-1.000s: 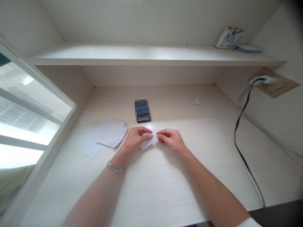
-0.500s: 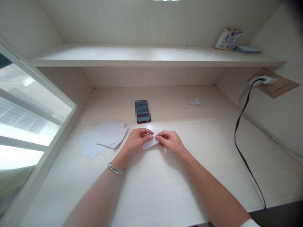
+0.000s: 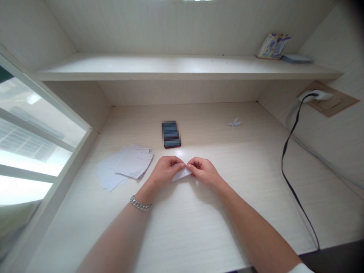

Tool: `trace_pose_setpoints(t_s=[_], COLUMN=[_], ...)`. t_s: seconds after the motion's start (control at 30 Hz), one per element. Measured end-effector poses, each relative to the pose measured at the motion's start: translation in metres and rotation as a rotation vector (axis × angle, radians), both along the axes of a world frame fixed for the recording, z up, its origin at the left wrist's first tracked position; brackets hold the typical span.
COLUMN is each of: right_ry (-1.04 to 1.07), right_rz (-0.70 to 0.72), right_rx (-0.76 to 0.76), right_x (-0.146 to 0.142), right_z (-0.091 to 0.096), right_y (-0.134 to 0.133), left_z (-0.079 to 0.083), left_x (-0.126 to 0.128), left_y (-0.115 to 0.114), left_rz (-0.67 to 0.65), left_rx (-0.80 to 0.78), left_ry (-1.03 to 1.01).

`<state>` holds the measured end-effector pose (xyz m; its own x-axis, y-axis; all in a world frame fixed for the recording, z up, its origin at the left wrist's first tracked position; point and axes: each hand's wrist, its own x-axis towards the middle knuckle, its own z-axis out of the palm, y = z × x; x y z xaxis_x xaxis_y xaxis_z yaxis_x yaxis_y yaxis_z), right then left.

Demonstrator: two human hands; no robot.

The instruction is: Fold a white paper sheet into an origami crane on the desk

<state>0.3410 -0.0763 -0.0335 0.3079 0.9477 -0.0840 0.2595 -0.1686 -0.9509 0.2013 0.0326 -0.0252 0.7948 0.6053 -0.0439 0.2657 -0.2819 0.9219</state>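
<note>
Between my two hands is a small folded white piece of paper [image 3: 181, 174], partly covered by the fingers. My left hand [image 3: 166, 170] pinches its left side between thumb and fingers, and a silver chain bracelet [image 3: 140, 204] circles that wrist. My right hand [image 3: 204, 170] pinches the paper's upper right part, its other fingers curled in. Both thumb tips nearly meet at the top of the paper. A folded paper crane [image 3: 235, 122] lies farther back on the desk, to the right.
Loose white paper sheets [image 3: 126, 163] lie in a pile left of my hands. A phone [image 3: 171, 134] lies beyond them. On the right, a black cable [image 3: 283, 159] runs from the wall socket [image 3: 328, 99] to the desk's front edge. The shelf [image 3: 148, 64] above holds a patterned box [image 3: 273, 46].
My left thumb and fingertips have shifted slightly right, closing the small gap to my right thumb. The paper has tilted a little; everything else stays where it was.
</note>
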Motion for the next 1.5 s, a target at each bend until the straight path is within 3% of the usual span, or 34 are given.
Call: trace_pose_setpoints(t_s=[0.37,0.93,1.27,1.5], right_ry=[0.050,0.166,0.240,0.216], right_rz=[-0.032,-0.009,-0.046,-0.068], right_rx=[-0.054,-0.015,-0.026,-0.020], right_x=[0.002,0.009,0.008,0.007], right_z=[0.009,0.001,-0.008,-0.007], right_y=[-0.001,-0.003,0.001,0.001], left_z=[0.002,-0.007,-0.011,-0.012], left_x=[-0.002,-0.004,-0.003,-0.001], left_y=[0.003,0.010,0.013,0.010], left_rz=[0.040,0.119,0.178,0.190], left_rx=[-0.026,-0.219,-0.490,-0.317], left_ry=[0.013,-0.069,-0.192,-0.157])
